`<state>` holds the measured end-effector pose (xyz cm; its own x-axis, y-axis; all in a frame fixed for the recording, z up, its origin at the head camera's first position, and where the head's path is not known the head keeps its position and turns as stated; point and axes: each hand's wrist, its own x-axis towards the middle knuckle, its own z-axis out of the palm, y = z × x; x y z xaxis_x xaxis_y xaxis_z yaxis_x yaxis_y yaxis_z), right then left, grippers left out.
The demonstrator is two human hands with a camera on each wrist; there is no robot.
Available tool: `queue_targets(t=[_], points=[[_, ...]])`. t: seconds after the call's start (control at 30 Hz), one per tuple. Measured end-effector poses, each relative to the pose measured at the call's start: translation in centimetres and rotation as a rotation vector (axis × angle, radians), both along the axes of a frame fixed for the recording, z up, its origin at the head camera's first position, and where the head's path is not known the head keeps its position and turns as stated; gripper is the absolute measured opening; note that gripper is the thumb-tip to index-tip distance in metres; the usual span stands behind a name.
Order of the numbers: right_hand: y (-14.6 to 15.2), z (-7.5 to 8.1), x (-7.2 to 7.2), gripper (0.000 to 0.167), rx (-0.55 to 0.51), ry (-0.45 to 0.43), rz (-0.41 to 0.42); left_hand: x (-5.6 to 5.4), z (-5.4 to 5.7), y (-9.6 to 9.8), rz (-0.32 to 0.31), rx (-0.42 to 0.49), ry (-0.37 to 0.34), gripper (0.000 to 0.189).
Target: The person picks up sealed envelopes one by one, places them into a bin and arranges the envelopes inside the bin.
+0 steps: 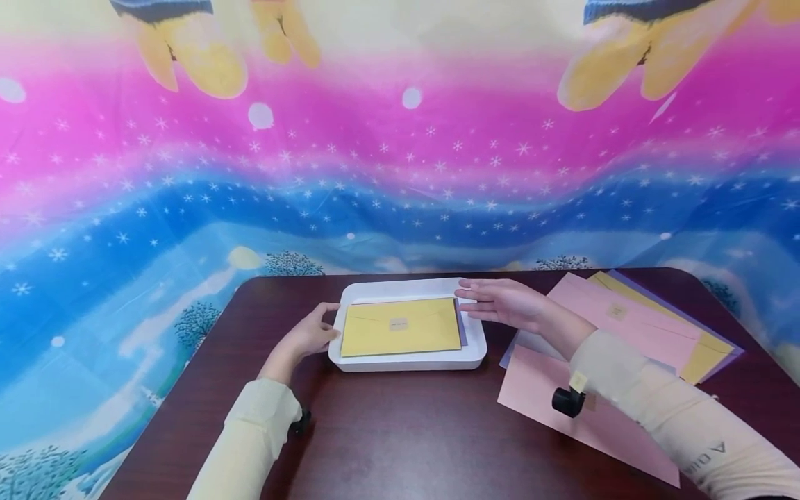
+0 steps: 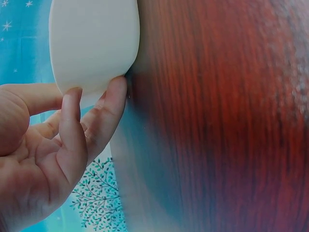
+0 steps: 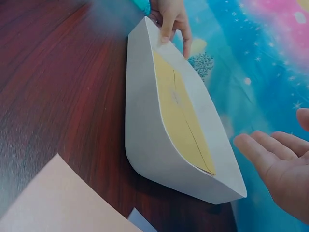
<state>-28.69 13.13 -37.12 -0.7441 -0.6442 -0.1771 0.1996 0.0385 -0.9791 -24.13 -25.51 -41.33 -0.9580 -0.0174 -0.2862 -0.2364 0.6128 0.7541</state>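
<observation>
1. Worktop (image 1: 400,437) of dark reddish-brown wood grain, with rounded far corners; its near edge falls outside the head view.
2. Printed cloth (image 1: 387,167) hangs behind the far edge: pink above blue, with snowflakes, pale dots and small trees. Yellow rounded shapes (image 1: 209,66) are cut off at the top.
3. A white tray (image 1: 406,364) stands near the middle of the far edge. In it lies a yellow envelope (image 1: 375,339), over a purple one (image 1: 463,332) that shows only as a strip at the right.
4. The left hand (image 1: 310,333) grips the tray's left end, fingers bent at the rim. The right hand (image 1: 509,304) is held flat with fingers extended beside the tray's far right corner; contact there is hard to judge.
5. Toward the worktop's far right corner, a pink envelope (image 1: 650,337) overlaps a yellow layer (image 1: 706,357) and a purple edge.
6. Nearer, another pink envelope (image 1: 537,389) is partly hidden by the right sleeve (image 1: 675,417) and a black wrist device (image 1: 567,401); a lavender corner (image 1: 509,354) peeks out beside it.
7. Print on the envelope's seal (image 1: 398,324) is too small to read.
</observation>
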Motion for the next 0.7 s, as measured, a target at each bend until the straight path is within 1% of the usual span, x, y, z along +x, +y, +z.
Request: queue_targets(t=[0.1,0.37,0.7], points=[[0.5,0.3,0.0,0.055,0.018,0.013,0.006,0.0,0.0,0.0,-0.003,-0.001,0.002,0.059],[2.2,1.3,0.3,0.055,0.047,0.083,0.008,-0.1,0.1,-0.2,-0.003,0.0,0.001,0.06],[5.9,1.7,1.0,0.059,0.135,0.134,-0.062,-0.1,-0.2,-0.1,-0.004,0.0,0.005,0.059]])
